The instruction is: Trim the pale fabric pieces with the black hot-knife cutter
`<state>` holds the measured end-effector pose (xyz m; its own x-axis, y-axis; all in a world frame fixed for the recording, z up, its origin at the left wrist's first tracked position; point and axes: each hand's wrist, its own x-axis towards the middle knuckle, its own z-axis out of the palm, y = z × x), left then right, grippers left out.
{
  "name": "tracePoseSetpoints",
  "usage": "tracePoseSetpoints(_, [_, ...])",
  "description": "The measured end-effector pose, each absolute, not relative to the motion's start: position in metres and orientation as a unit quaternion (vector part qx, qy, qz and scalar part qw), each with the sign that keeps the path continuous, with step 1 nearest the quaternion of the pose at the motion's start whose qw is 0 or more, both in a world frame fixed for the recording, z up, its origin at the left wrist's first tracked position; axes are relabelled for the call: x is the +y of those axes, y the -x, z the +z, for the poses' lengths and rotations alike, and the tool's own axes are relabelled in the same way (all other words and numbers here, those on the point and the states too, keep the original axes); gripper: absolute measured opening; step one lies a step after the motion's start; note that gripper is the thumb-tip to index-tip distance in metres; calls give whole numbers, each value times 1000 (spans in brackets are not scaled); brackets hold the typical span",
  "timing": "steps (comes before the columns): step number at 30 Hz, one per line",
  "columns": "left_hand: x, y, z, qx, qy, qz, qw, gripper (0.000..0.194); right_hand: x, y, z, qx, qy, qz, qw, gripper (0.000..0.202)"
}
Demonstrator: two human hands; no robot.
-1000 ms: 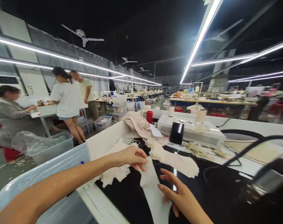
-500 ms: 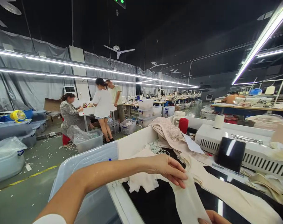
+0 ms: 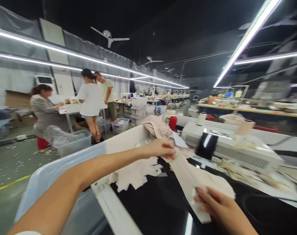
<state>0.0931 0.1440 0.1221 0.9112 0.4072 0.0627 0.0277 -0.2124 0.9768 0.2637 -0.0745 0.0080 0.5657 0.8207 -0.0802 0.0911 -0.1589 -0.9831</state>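
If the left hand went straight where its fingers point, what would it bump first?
Past the cream fabric strip it holds, the left hand would probably meet the shiny black rectangular slab; depth is unclear.

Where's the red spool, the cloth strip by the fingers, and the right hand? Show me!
Red spool point(image 3: 172, 123): head view, middle of its side.
Cloth strip point(image 3: 186, 180): head view, its middle stretch.
Right hand point(image 3: 218, 203): head view, back of the hand.
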Motion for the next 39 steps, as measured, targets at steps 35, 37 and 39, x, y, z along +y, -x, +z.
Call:
tracePoseSetpoints(35, [234,-31,65,304,-917,145,212,35,-84,-269,-18,-584,746,-183,261,40])
tracePoseSetpoints(37, [234,-14,62,336,-911,138,196,36,-82,-254,-18,-593,736,-150,290,37])
tracePoseSetpoints(39, [230,-4,57,358,-905,134,185,36,-81,-239,-17,-606,723,-117,311,34])
